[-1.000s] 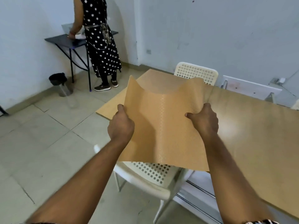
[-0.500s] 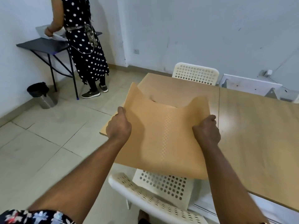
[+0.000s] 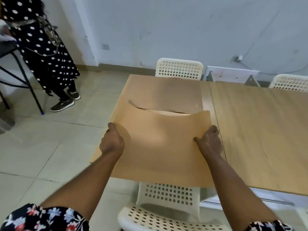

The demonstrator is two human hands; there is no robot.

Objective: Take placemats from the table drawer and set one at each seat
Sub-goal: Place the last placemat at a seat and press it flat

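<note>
Nearest, a white perforated chair [image 3: 166, 205] is tucked under the table [image 3: 260, 130]. Above that chair, the left hand [image 3: 112, 142] and right hand [image 3: 210, 142] each pinch a side edge of 1 tan placemat [image 3: 160, 147], its middle sagging and its near edge overhanging the table's rim. Its long axis runs left to right, along that rim. Let go unevenly, it could skew or slide off toward the chair. Beyond it lies another placemat [image 3: 163, 92] before the far chair [image 3: 180, 68].
</note>
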